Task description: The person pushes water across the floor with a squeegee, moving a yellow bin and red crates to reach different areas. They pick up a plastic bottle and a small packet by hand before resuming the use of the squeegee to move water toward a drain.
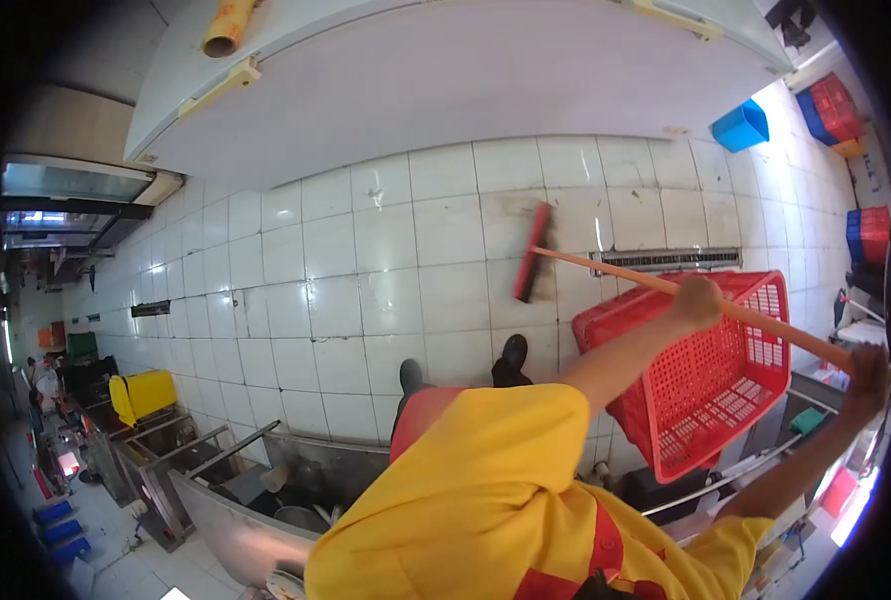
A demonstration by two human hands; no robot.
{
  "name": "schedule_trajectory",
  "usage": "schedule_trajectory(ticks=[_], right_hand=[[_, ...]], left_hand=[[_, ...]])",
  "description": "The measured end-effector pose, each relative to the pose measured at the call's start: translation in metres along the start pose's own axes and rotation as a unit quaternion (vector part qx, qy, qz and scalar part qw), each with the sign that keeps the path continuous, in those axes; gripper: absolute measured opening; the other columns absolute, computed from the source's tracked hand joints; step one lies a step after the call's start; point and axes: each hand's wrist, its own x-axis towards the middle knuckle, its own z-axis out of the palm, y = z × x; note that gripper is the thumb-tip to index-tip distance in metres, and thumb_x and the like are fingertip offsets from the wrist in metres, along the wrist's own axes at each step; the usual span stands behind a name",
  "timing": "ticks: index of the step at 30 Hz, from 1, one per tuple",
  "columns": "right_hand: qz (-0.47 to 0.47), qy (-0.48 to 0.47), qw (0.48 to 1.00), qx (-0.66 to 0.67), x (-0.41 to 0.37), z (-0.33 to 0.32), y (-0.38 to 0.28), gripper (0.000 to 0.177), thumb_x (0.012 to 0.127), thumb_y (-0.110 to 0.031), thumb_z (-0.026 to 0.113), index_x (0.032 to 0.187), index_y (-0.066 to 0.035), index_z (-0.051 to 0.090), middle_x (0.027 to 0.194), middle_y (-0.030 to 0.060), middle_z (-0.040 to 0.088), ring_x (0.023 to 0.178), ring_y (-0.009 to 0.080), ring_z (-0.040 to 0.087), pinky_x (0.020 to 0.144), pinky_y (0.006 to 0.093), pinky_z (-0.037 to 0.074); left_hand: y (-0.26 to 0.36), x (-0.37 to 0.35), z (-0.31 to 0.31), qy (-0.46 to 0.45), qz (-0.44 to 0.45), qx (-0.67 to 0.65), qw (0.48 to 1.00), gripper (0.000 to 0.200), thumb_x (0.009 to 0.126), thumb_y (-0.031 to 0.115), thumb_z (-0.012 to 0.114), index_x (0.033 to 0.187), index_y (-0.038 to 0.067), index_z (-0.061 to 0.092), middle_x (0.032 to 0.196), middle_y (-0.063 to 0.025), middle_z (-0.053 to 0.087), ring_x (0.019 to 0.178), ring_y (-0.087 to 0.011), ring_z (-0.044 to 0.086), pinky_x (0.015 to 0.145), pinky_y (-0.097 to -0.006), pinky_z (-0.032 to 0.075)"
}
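In the head view, the person looks down over a yellow shirt and red apron onto a white tiled floor [366,300]. Both arms reach out toward three o'clock. The left hand [701,302] is curled fully around the orange handle [626,272] of a broom [556,252], gripping about midway along it. The right hand [869,372], out at the four o'clock edge, is closed around the upper end of the same handle, though the fingers there are small and dim.

The red brush head [531,250] rests on the tiles just above centre, at about twelve o'clock from the person's black shoes [512,358]. A floor drain grate [666,260] lies just beside it at three o'clock. A red basket [726,390] sits tilted under the handle and the left forearm, between the person and the grate. A white chest cabinet [466,80] fills the twelve o'clock edge, a blue bin [741,126] lies at two o'clock, and a steel sink [266,490] with pots lies at seven o'clock.

As I judge it, the handle passes close over the basket's rim, so a low stroke could catch the rim and tip the basket. The brush head might also snag on the grate. The tiles look glossy and perhaps wet, so a foot could slip during a long reach.
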Motion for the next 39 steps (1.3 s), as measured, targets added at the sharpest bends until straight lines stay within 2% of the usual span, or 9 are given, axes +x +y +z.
schedule_trajectory(ticks=[7, 14, 17, 21, 23, 25, 28, 33, 39], right_hand=[[-0.115, 0.163, 0.980, 0.025, -0.033, 0.086, -0.036, 0.034, 0.084, -0.032, 0.048, 0.071, 0.000, 0.051, 0.058, 0.0069, 0.046, 0.052, 0.0164, 0.043, 0.052, 0.0347, 0.035], [-0.110, 0.048, 0.954, 0.274, -0.042, 0.223, -0.042, 0.043, 0.081, -0.039, 0.051, 0.070, 0.003, 0.053, 0.056, 0.0106, 0.051, 0.047, 0.0185, 0.046, 0.046, 0.0376, 0.036], [-0.100, -0.147, 0.920, 0.348, -0.037, 0.304, -0.013, 0.033, 0.084, -0.033, 0.049, 0.072, -0.002, 0.055, 0.060, 0.0075, 0.054, 0.047, 0.0171, 0.044, 0.041, 0.0354, 0.032], [-0.021, -0.144, 0.951, 0.272, -0.026, 0.374, 0.085, 0.033, 0.090, -0.012, 0.034, 0.115, 0.008, 0.043, 0.083, 0.0085, 0.045, 0.068, 0.0154, 0.041, 0.066, 0.0268, 0.038], [0.061, -0.022, 0.960, 0.271, -0.071, 0.508, 0.051, 0.021, 0.091, -0.015, 0.033, 0.076, -0.004, 0.042, 0.065, 0.0022, 0.031, 0.062, 0.0135, 0.033, 0.060, 0.0272, 0.033], [0.030, -0.317, 0.883, 0.344, -0.075, 0.574, 0.080, 0.023, 0.091, -0.021, 0.035, 0.086, -0.002, 0.047, 0.069, 0.0037, 0.040, 0.065, 0.0138, 0.038, 0.063, 0.0293, 0.036], [0.100, -0.181, 0.935, 0.287, -0.130, 0.720, 0.086, 0.015, 0.079, -0.018, 0.048, 0.070, -0.006, 0.045, 0.064, 0.0037, 0.041, 0.059, 0.0161, 0.041, 0.054, 0.0297, 0.034], [0.212, -0.232, 0.901, 0.299, -0.190, 0.885, 0.138, 0.036, 0.081, -0.016, 0.048, 0.049, -0.007, 0.034, 0.052, 0.0027, 0.034, 0.054, 0.0174, 0.036, 0.058, 0.0334, 0.034], [0.266, -0.192, 0.895, 0.302, -0.221, 0.960, 0.204, 0.038, 0.081, -0.007, 0.052, 0.045, -0.003, 0.040, 0.051, 0.0047, 0.040, 0.056, 0.0163, 0.040, 0.075, 0.0348, 0.040]], left_hand=[[0.011, 0.008, 0.068, -0.051, 0.073, 0.032, 0.996, 0.008, 0.050, 0.016, 0.065, 0.052, 0.010, 0.060, 0.056, -0.0130, 0.058, 0.057, -0.0275, 0.060, 0.052, -0.0398, 0.047], [-0.002, -0.072, -0.137, -0.035, 0.031, 0.057, 0.997, 0.014, 0.058, 0.019, 0.060, 0.054, 0.007, 0.061, 0.059, -0.0151, 0.059, 0.062, -0.0317, 0.059, 0.057, -0.0401, 0.048], [-0.044, -0.112, -0.237, -0.061, -0.060, 0.133, 0.988, 0.023, 0.063, 0.026, 0.058, 0.054, 0.005, 0.060, 0.060, -0.0172, 0.058, 0.061, -0.0340, 0.058, 0.059, -0.0413, 0.047], [-0.106, -0.184, -0.365, -0.016, -0.139, 0.199, 0.970, 0.021, 0.061, 0.021, 0.059, 0.053, 0.003, 0.059, 0.057, -0.0188, 0.057, 0.058, -0.0351, 0.058, 0.057, -0.0423, 0.046], [-0.139, -0.224, -0.433, -0.016, -0.151, 0.217, 0.964, 0.017, 0.061, 0.020, 0.059, 0.054, 0.005, 0.060, 0.056, -0.0180, 0.056, 0.058, -0.0344, 0.057, 0.058, -0.0432, 0.046], [-0.200, -0.265, -0.491, 0.013, -0.184, 0.226, 0.956, 0.016, 0.059, 0.019, 0.058, 0.052, 0.005, 0.058, 0.055, -0.0170, 0.054, 0.058, -0.0346, 0.055, 0.057, -0.0449, 0.044], [-0.275, -0.333, -0.585, 0.032, -0.199, 0.256, 0.945, 0.015, 0.058, 0.017, 0.058, 0.051, 0.004, 0.055, 0.056, -0.0185, 0.054, 0.059, -0.0357, 0.054, 0.058, -0.0450, 0.043], [-0.406, -0.431, -0.704, 0.070, -0.275, 0.360, 0.889, 0.009, 0.065, 0.015, 0.059, 0.069, 0.007, 0.058, 0.079, -0.0131, 0.058, 0.080, -0.0319, 0.055, 0.071, -0.0421, 0.044], [-0.448, -0.419, -0.735, 0.156, -0.405, 0.435, 0.789, 0.013, 0.071, 0.016, 0.060, 0.074, 0.003, 0.060, 0.080, -0.0141, 0.059, 0.084, -0.0308, 0.055, 0.075, -0.0395, 0.046]])
